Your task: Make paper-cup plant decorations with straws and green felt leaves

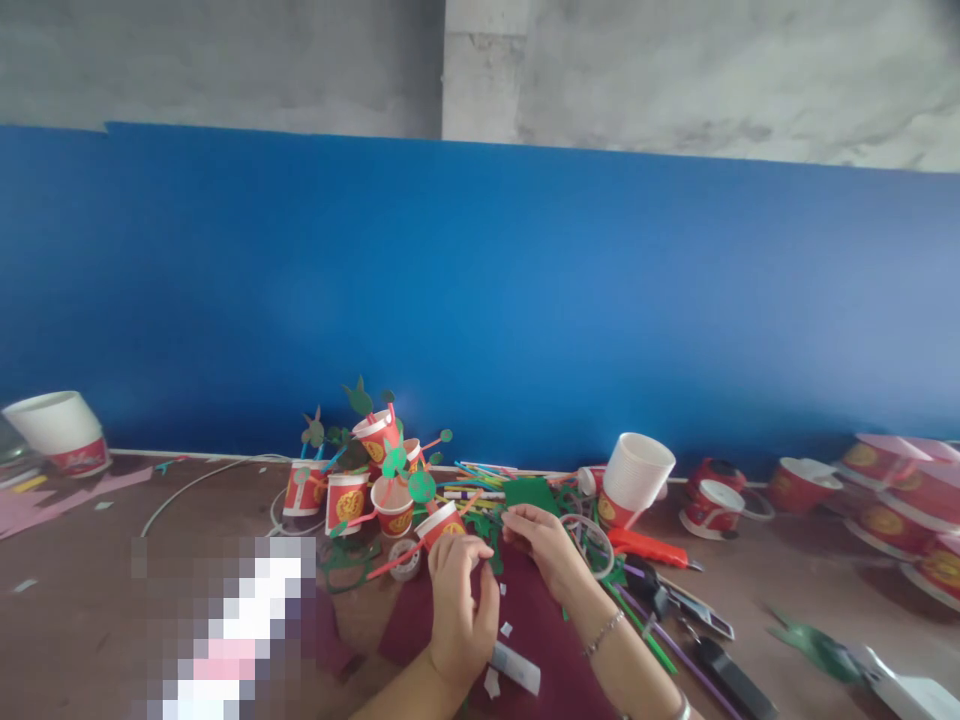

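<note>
My left hand (461, 605) is curved, thumb and fingertips near each other, just in front of a red paper cup (441, 522) with a straw. Whether anything lies between its fingers is too small to tell. To its right my right hand (546, 545) has thumb and forefinger pinched together beside green paper scraps; what they hold, if anything, I cannot make out. Beneath both hands lies dark red paper (536, 620), with a white tube (515, 667) and small white scraps on it. Left of my hands stand several red cups (346, 502) with straws and green paper shapes.
White stacked cups (637, 475) stand behind at the right. A red-orange tool (649, 547), black-handled tools (727, 675) and green scissors (821, 650) lie to the right. More cups (889, 520) sit at the far right, another stack (60, 430) at far left. A blue panel (480, 300) rises behind.
</note>
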A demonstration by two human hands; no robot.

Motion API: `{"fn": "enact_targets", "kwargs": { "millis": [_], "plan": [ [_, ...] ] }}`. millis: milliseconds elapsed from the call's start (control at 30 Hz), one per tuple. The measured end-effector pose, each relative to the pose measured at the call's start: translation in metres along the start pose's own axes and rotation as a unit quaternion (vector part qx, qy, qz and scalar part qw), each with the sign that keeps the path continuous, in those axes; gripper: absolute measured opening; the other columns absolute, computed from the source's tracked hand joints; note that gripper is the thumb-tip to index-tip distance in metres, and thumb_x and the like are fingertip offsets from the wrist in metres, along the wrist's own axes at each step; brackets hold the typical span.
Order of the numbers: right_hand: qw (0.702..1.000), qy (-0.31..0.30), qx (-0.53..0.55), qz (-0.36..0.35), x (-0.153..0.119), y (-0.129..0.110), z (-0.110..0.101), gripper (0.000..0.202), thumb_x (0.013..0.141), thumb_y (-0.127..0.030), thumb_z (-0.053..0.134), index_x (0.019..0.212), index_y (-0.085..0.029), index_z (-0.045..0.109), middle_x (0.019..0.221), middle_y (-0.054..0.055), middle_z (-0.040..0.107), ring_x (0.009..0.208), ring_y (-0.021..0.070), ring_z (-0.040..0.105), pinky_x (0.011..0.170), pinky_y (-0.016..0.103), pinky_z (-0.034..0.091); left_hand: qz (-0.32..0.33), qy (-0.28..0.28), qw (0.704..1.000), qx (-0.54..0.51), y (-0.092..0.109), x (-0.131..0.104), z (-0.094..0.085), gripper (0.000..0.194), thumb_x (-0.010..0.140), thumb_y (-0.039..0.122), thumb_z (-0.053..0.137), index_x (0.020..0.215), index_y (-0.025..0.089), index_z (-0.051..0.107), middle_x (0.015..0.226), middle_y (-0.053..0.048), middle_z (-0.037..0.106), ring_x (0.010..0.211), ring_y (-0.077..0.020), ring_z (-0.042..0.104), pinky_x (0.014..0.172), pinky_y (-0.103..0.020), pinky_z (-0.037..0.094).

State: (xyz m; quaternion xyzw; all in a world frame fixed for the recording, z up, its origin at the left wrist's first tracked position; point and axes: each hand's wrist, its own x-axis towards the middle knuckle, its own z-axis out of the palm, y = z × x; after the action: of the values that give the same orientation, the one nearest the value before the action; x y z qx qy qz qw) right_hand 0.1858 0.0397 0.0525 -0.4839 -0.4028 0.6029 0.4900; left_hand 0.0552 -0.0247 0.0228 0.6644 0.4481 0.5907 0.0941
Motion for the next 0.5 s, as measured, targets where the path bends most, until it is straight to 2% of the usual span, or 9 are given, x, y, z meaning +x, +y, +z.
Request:
{"fn": "enact_targets", "kwargs": {
  "millis": [133,300,400,500],
  "plan": [
    [0.999,0.035,0.026,0.013,0.02,0.005,0.008,0.015,0.06,-0.024,0.073,0.06,-0.015,0.061,0.055,-0.001,0.061,0.057,0.0115,0.059,0.053,0.02,0.043,-0.029,-0.002,0.999,0.033,-0.005,0.0,0.004,0.017,0.079,0.009,0.041,0.087,0.02,0.052,0.08,-0.005,0.057,0.081,-0.022,0.055,0.081,-0.04,0.041],
    [0.996,0.048,0.052,0.054,0.047,0.009,0.022,0.007,0.067,-0.019,0.062,0.061,-0.017,0.059,0.061,0.004,0.066,0.061,0.0155,0.064,0.055,0.023,0.047,-0.045,0.046,0.996,0.069,-0.011,0.001,0.007,0.021,0.073,0.007,0.047,0.086,0.021,0.054,0.081,-0.004,0.06,0.082,-0.0236,0.057,0.078,-0.039,0.041],
    [0.995,0.034,0.049,0.081,0.057,0.014,0.029,0.009,0.069,-0.018,0.06,0.061,-0.016,0.057,0.056,0.004,0.064,0.052,0.0143,0.061,0.046,0.022,0.043,-0.044,0.064,0.994,0.071,-0.01,0.001,0.007,0.02,0.073,0.007,0.049,0.086,0.021,0.054,0.082,-0.005,0.06,0.081,-0.0232,0.056,0.075,-0.037,0.04],
    [0.996,0.017,0.042,0.08,0.062,0.017,0.035,0.01,0.069,-0.021,0.061,0.062,-0.016,0.056,0.052,0.001,0.061,0.043,0.0118,0.056,0.038,0.02,0.035,-0.049,0.057,0.995,0.062,-0.009,0.001,0.007,0.017,0.075,0.008,0.049,0.085,0.021,0.054,0.081,-0.005,0.059,0.079,-0.0222,0.056,0.073,-0.034,0.04]
  ]
}}
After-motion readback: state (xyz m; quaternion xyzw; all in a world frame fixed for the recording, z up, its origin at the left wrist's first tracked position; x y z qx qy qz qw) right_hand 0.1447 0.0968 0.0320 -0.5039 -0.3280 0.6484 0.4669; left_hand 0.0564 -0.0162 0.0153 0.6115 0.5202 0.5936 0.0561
